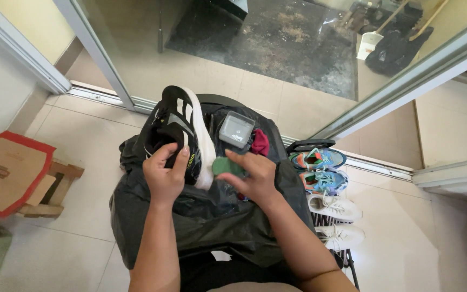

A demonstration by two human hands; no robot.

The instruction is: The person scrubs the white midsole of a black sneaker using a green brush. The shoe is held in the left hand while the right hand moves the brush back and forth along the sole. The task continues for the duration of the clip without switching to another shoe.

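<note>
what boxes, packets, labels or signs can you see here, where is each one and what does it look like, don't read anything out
Clear plastic container: on the black plastic sheet, above the right hand; squarish, grey lid with a pale label.
Logo lettering on the black-and-white shoe: on its side, by the left hand; small, yellow-green.
Flattened cardboard piece: far left on a wooden stool; brown, red-edged.

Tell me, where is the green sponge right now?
In the head view, the round green sponge sits near the centre, under the fingers of the right hand, pressed against the white sole of the black sneaker that the left hand holds.
</note>
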